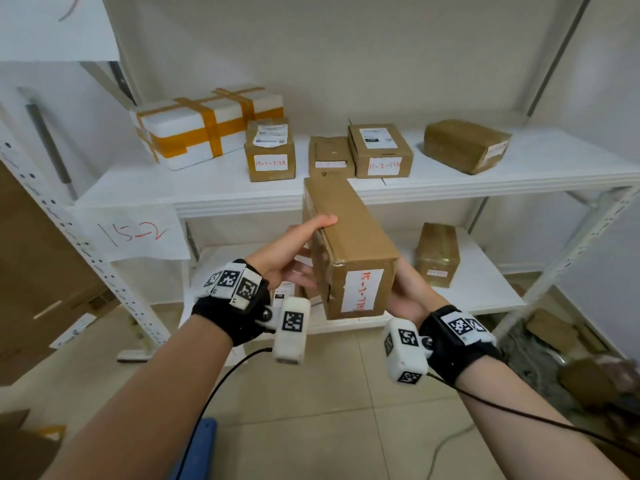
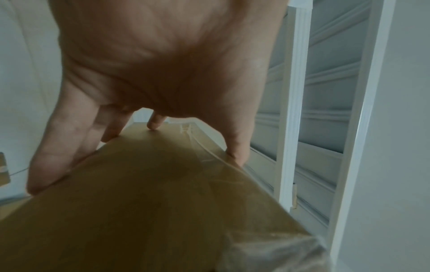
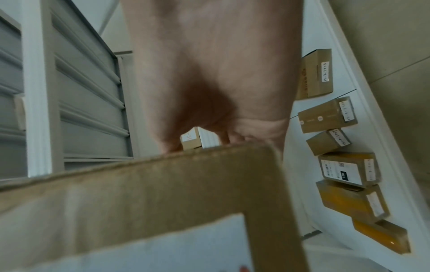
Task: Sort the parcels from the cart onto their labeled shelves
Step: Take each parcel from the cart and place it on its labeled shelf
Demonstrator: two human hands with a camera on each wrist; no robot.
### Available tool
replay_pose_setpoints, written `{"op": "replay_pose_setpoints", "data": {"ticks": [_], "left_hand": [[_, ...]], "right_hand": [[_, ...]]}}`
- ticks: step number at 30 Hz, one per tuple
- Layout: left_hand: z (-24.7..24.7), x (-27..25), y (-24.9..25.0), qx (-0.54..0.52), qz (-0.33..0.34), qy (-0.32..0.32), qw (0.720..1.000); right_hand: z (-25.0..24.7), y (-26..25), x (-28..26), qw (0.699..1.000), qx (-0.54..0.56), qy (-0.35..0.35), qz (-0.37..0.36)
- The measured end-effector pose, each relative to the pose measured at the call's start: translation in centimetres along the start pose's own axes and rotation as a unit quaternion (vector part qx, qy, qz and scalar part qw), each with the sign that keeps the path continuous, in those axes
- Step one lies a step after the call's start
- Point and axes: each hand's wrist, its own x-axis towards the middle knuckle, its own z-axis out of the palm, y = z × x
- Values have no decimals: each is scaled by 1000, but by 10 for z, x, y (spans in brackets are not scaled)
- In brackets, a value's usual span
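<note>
A long brown cardboard parcel [image 1: 346, 230] is held between both hands in front of the white rack, its far end tilted up towards the middle shelf [image 1: 207, 192]. The near end carries a white label [image 1: 362, 291] with red handwriting. My left hand [image 1: 298, 251] grips the left side, thumb over the top edge and fingers underneath. In the left wrist view the left hand [image 2: 163, 73] spans the parcel [image 2: 139, 202]. My right hand [image 1: 407, 292] holds the right side near the labelled end. In the right wrist view the right hand [image 3: 209, 73] has its fingers hooked over the parcel [image 3: 163, 184]. A paper sign [image 1: 133, 233] reading 15-2 hangs from the shelf's front.
On the middle shelf stand a white foam box [image 1: 207, 129] with orange tape and several brown boxes [image 1: 379, 152]. There is bare shelf in front of them. Another box [image 1: 438, 254] sits on the lower shelf. A perforated upright [image 1: 69, 230] stands at left; clutter [image 1: 588, 375] lies on the floor at right.
</note>
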Motion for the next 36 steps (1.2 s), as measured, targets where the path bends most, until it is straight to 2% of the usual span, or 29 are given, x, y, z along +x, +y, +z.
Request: {"op": "replay_pose_setpoints", "data": {"ticks": [10, 16, 21, 27, 36], "left_hand": [[12, 3, 44, -69, 132, -56, 987], [8, 25, 68, -98, 187, -49, 976], [6, 49, 90, -118, 207, -54, 970], [25, 76, 114, -116, 198, -94, 969], [66, 138, 164, -53, 195, -64, 977]], "right_hand": [[14, -31, -25, 998, 19, -23, -48], [20, -48, -14, 995, 60, -53, -58], [25, -62, -4, 990, 80, -43, -104], [8, -93, 17, 981, 102, 11, -163], [-48, -151, 46, 969, 118, 118, -181]]}}
